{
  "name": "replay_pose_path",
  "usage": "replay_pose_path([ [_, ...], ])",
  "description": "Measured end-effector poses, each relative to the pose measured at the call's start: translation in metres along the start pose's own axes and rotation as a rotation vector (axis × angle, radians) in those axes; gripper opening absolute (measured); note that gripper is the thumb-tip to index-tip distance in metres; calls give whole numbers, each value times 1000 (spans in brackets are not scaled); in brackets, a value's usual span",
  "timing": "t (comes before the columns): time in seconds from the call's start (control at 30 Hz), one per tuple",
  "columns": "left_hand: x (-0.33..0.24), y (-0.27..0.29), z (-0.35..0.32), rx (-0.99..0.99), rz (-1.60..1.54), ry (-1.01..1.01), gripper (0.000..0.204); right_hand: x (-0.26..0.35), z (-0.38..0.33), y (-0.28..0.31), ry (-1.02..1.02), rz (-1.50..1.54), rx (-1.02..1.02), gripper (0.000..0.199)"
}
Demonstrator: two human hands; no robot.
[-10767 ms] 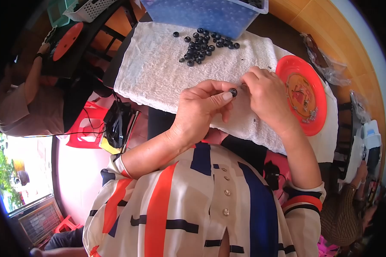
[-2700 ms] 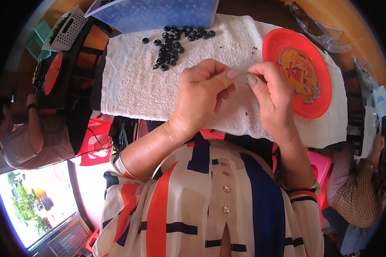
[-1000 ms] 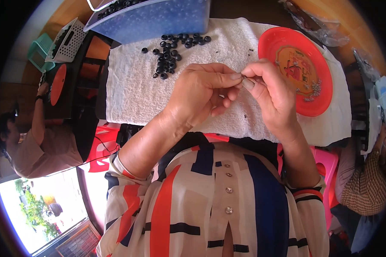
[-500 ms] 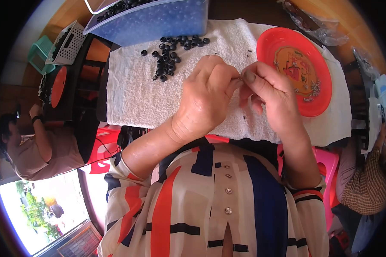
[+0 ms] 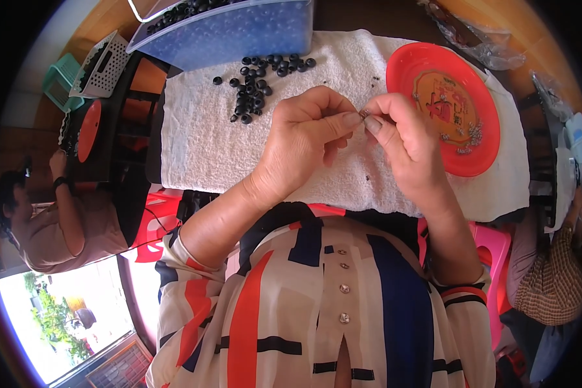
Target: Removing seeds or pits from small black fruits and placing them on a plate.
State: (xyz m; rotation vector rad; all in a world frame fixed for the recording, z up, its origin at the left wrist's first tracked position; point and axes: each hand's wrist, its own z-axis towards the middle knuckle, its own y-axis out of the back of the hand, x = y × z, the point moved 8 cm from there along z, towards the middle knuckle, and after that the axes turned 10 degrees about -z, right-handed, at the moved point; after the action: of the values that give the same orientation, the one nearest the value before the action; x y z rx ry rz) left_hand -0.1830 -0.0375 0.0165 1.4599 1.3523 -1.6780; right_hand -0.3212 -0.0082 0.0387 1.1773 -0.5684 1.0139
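Above the white towel (image 5: 204,149), my left hand (image 5: 307,136) and my right hand (image 5: 410,142) meet fingertip to fingertip. Both are closed in a pinch on a tiny metallic-looking piece (image 5: 363,115), too small to make out its kind. Left of my hands lies a loose cluster of black round bead-like pieces with holes (image 5: 249,97). A red oval plate (image 5: 401,71) rests to the right of my right hand, with several tiny silvery parts (image 5: 472,137) near its right and lower side.
A translucent blue bin (image 5: 233,39) of black pieces stands at the far left of the towel. Clear plastic bags (image 5: 485,48) lie at the far right. One person (image 5: 58,220) sits at a table on the left; another person's patterned sleeve (image 5: 549,291) shows at right.
My left hand has rolled over, so its thumb now shows, and its wrist has shifted slightly left. Both hands' fingertips stay together at the tiny piece. The person at left has lowered a hand.
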Motion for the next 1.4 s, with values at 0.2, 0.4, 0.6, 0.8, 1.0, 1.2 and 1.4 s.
replay_pose_path([
  [0.2, -5, 1, 3, 15, 139, -39, 11, 1, 2, 2, 27, 14, -25, 6],
  [0.4, -19, -5, 3, 51, 435, -262, 11, -2, 8, 3, -33, 5, 4, 4],
  [0.6, -23, -8, 7, 49, 575, -374, 14, 9, 6, 5, 226, -238, -162, 8],
  [0.8, -2, 6, 15, -1, 338, -42, 13, 12, 4, 3, 243, -237, -138, 13],
  [1.0, 1, 7, 17, -9, 240, 33, 13, 9, 4, 3, 219, -214, -146, 13],
  [1.2, -2, 5, 15, -49, 204, 19, 12, 0, 4, 7, 165, -104, -152, 12],
  [1.4, -35, -16, -2, 78, 644, -630, 21, -16, 5, 3, -183, 312, -8, 8],
])
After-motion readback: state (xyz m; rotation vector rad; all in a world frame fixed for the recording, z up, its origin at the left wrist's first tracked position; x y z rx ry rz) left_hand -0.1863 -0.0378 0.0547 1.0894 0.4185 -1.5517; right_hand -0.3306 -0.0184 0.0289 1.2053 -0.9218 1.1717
